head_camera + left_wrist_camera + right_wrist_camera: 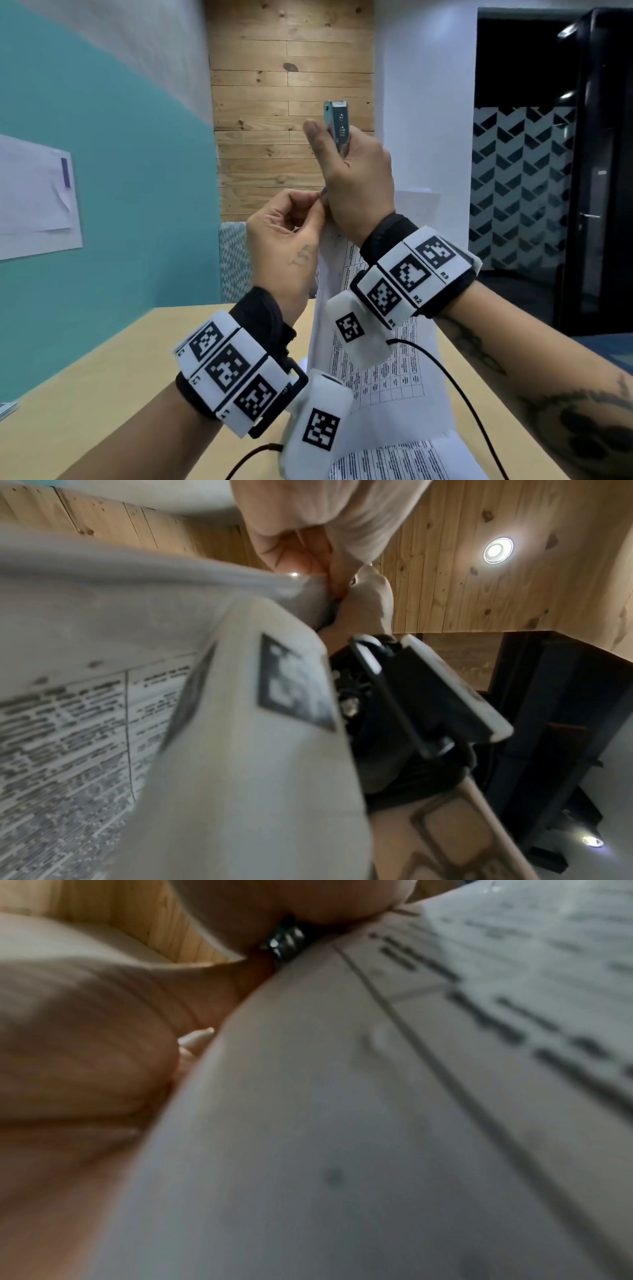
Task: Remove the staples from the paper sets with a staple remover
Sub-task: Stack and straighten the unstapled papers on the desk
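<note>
Wrist bands with black-and-white square markers sit closest, one on each forearm; right band (pixel 416 270) reads R2 and R3, left band (pixel 236 373) labels too small to read. Cables run off both toward the near edge of the counter (pixel 85 394).

Both my forearms are raised off the counter, hands meeting in front of the wooden plank wall (pixel 291 85). My left hand (pixel 287 233) is curled, thumb and fingertips pinching the top corner of the paper set (pixel 387 377). The left wrist view shows the same pinch on the bunched corner, with a small glint of metal at the fold; can't tell if that's the staple.

My right hand (pixel 359 185) is wrapped around the staple remover (pixel 337 125), thumb up along its left side. The tool stands upright, silver-and-black upper end poking above my fist. It has markings on the black face, unreadable. Its lower end is hidden behind my hand, right at the corner I'm pinching. In the right wrist view, only a blurred metal coil shows against the sheet.

The paper set hangs from the pinch down to the counter, its lower part curling onto the near right side. Printed table with small text, not legible.

Around: teal wall on the left with a white sheet (pixel 34 198) stuck to it, patterned chair back (pixel 234 260) behind the far edge of the counter, and a dark doorway with chevron-pattern glass on the right.
</note>
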Tool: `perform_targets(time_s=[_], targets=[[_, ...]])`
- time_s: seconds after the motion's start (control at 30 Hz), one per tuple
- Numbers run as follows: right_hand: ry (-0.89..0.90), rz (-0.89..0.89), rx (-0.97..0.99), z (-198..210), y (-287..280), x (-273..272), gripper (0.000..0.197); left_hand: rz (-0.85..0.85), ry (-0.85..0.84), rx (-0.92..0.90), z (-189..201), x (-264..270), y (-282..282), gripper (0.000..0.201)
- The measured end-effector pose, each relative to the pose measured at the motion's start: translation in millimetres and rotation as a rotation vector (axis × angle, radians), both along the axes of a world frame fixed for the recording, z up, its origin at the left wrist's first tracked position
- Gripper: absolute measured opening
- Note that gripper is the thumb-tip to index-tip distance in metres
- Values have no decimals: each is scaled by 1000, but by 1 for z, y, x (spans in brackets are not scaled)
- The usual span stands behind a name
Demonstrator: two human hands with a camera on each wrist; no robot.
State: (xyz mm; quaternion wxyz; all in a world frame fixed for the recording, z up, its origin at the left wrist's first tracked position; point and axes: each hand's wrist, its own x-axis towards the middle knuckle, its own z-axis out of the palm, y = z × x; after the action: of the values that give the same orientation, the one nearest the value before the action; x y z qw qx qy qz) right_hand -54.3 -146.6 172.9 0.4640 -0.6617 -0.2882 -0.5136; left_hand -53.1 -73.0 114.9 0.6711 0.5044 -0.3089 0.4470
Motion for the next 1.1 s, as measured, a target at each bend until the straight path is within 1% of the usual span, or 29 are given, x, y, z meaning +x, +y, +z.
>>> perform_targets(time_s=[0.07, 0.1, 0.17, 0.23, 0.27, 0.33, 0.37, 0.4, 0.43, 0.47, 0.53, 0.57, 0.63, 0.7, 0.8, 0.83, 0.9, 0.93, 0.97, 1.03, 1.1], targets=[[25, 32, 1, 3, -5, -3, 40, 8, 7, -1, 2, 0, 1, 19], [36, 75, 37, 6, -11, -6, 35, 12, 12, 1, 3, 0, 1, 18], [21, 150, 194, 11, -31, -10, 28, 21, 43, 5, 4, 2, 5, 16], [0, 187, 357, 8, -59, -11, 26, 30, 63, 11, 4, 5, 10, 16], [10, 191, 396, 1, -74, -10, 24, 33, 66, 21, 3, 6, 12, 16], [51, 186, 408, -23, -102, 1, 17, 18, 83, 33, 2, 7, 15, 14], [74, 153, 409, -38, -113, 7, 12, 6, 101, 24, 1, 9, 16, 14], [101, 107, 411, -53, -122, 11, 16, -5, 116, 13, 1, 9, 16, 15], [134, 66, 415, -70, -132, 18, 31, -11, 127, 1, 1, 10, 16, 15], [179, 71, 419, -83, -138, 22, 51, -15, 132, -11, 1, 10, 16, 15], [345, 210, 396, -106, -145, 28, 89, -17, 140, -32, 1, 9, 14, 15], [442, 291, 375, -115, -147, 32, 101, -23, 148, -40, 2, 8, 14, 15], [580, 392, 308, -126, -147, 36, 103, -46, 167, -57, 4, 6, 13, 14], [653, 402, 252, -131, -148, 42, 88, -52, 184, -77, 6, 6, 13, 14], [677, 407, 232, -130, -142, 42, 82, -27, 190, -104, 11, 5, 17, 15], [671, 403, 251, -126, -138, 40, 72, -26, 192, -96, 12, 5, 20, 15], [666, 408, 275, -117, -131, 35, 38, -40, 226, -38, 7, 4, 30, 11], [677, 405, 286, -113, -127, 35, 22, -38, 264, 9, 2, 2, 37, 9], [698, 393, 296, -109, -121, 34, 12, -30, 309, 60, -5, 0, 45, 8], [750, 391, 311, -103, -107, 33, 9, 9, 377, 138, -17, -4, 63, 7], [833, 424, 289, -99, -90, 30, 13, 76, 425, 155, -21, -4, 90, 11]])
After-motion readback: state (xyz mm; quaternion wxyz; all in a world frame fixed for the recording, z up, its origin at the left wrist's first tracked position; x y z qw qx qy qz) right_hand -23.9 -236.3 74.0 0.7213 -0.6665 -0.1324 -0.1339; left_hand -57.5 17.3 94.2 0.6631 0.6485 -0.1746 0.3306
